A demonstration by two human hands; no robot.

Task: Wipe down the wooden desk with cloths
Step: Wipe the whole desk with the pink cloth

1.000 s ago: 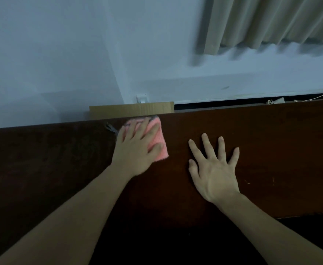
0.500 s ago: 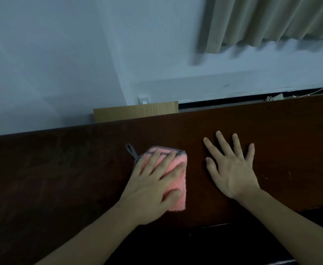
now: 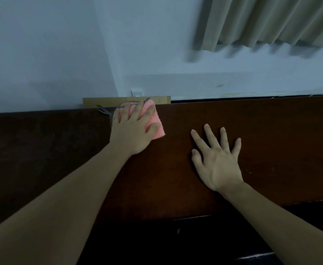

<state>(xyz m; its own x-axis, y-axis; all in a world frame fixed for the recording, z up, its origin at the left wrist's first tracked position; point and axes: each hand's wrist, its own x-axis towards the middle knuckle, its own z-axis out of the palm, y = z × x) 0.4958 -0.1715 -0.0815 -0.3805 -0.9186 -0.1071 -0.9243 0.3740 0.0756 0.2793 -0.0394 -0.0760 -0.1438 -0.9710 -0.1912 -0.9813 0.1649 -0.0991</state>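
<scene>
A dark brown wooden desk [image 3: 271, 142] fills the middle of the head view. A folded pink cloth [image 3: 155, 121] with a grey hanging loop lies at the desk's far edge. My left hand [image 3: 132, 131] presses flat on the cloth, fingers spread and reaching to the far edge. To its right, my right hand [image 3: 216, 159] rests flat on the bare wood with fingers spread, holding nothing.
A light wooden panel [image 3: 162, 100] stands just behind the desk's far edge, against a white wall with a small socket [image 3: 136, 92]. Beige curtains [image 3: 271, 20] hang at the upper right. Below the desk's near edge there is a dark opening [image 3: 195, 236].
My left hand has slid the pink cloth from the near part of the desk back to the far edge. My right hand has stayed flat on the wood.
</scene>
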